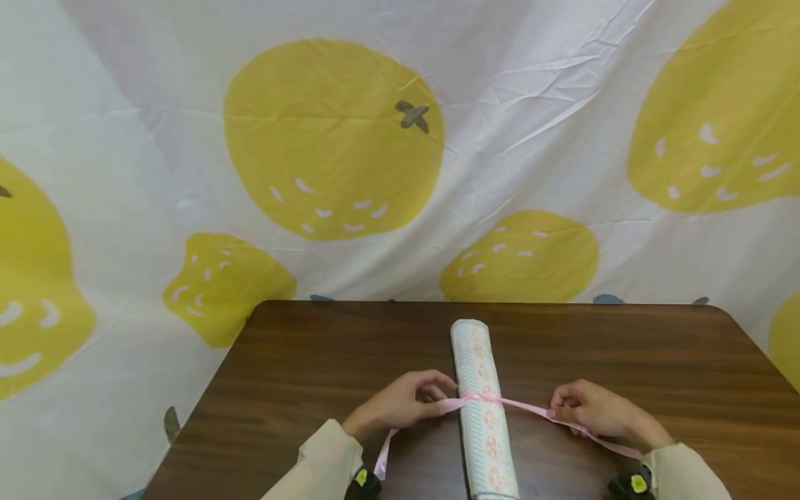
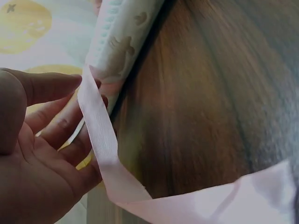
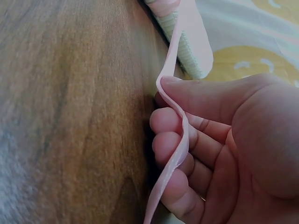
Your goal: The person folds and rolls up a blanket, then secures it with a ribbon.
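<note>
A rolled, patterned paper tube [image 1: 484, 406] is laid lengthwise near the middle of the front edge of the tabletop [image 1: 312, 361], its far end toward the back edge, its near end cut off by the frame bottom. A pink ribbon [image 1: 519, 405] is crossed over the roll approx at mid-length, so the roll is kept from unrolling while the 2 ends are drawn apart to either side.

The left end is pinched by the left hand [image 1: 400, 403], just beside the roll's left side; in the left wrist view the ribbon is seen laid across curled fingers [image 2: 65, 126], w/ the slack trailing toward the front edge. The right end is gripped by the right hand [image 1: 594, 410], somewhat further from the roll, fingers curled round it & thumb [image 3: 205, 95] pressed on top, so tension can be kept on that side.

Whether the crossing is a knot or only an overlap cannot be told. The ribbon under the roll is hidden. Both wrist views are blurred, the roll's pattern hard to make out. A fruit-print cloth [image 1: 331, 139] is hung behind the back edge
</note>
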`<state>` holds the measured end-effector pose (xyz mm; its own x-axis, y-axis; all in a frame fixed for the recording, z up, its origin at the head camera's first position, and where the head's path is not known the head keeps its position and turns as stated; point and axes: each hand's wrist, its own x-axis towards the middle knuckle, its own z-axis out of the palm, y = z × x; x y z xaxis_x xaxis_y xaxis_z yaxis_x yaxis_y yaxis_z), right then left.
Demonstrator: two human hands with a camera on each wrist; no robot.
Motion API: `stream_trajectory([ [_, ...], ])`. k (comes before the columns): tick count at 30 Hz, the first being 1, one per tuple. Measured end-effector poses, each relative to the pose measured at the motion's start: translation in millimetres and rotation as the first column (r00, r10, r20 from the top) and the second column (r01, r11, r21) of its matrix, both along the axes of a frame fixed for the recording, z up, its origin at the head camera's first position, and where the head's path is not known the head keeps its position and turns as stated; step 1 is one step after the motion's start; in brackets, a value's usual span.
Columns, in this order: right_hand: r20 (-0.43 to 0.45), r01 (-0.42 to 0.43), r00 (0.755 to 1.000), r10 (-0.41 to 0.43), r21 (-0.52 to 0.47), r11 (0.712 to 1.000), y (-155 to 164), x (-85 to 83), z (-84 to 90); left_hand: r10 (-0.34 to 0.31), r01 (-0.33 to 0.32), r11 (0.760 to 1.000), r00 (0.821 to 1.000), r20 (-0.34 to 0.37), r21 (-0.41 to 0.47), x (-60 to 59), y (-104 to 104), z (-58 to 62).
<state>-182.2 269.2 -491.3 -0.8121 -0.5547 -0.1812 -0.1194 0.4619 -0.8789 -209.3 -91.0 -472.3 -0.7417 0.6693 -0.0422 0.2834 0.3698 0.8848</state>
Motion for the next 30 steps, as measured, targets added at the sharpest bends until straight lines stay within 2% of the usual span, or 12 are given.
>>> stream_trajectory([
  [3,0.002,-0.001,1.0,0.001,-0.007,1.0,0.4,0.5,0.6,-0.03,0.029,0.999,0.999,0.03,0.028,1.2,0.6,3.6],
  [7,0.003,-0.001,1.0,0.001,-0.015,1.0,0.3,1.5,1.4,-0.045,0.045,0.999,0.999,0.018,0.023,2.8,3.3,8.4],
  [15,0.011,0.007,1.0,-0.007,-0.003,1.0,-1.6,2.1,1.2,-0.009,0.01,1.0,1.0,-0.028,0.025,9.6,12.7,12.0],
  [18,0.012,0.011,1.0,-0.011,0.0,1.0,-1.9,2.0,1.3,0.01,-0.009,1.0,0.997,-0.082,0.019,10.0,16.1,12.2],
  [21,0.01,0.01,1.0,-0.01,0.0,1.0,-2.1,2.1,1.5,0.02,-0.02,1.0,0.98,-0.2,0.001,7.9,19.7,11.4],
  [25,0.008,0.009,1.0,-0.009,0.005,1.0,-1.9,2.2,1.6,0.028,-0.032,0.999,0.944,-0.329,-0.005,4.0,23.6,9.3],
  [30,0.01,0.013,1.0,-0.013,0.016,1.0,-1.9,2.3,2.4,0.061,-0.049,0.998,0.905,-0.42,0.039,2.5,26.9,8.1],
])
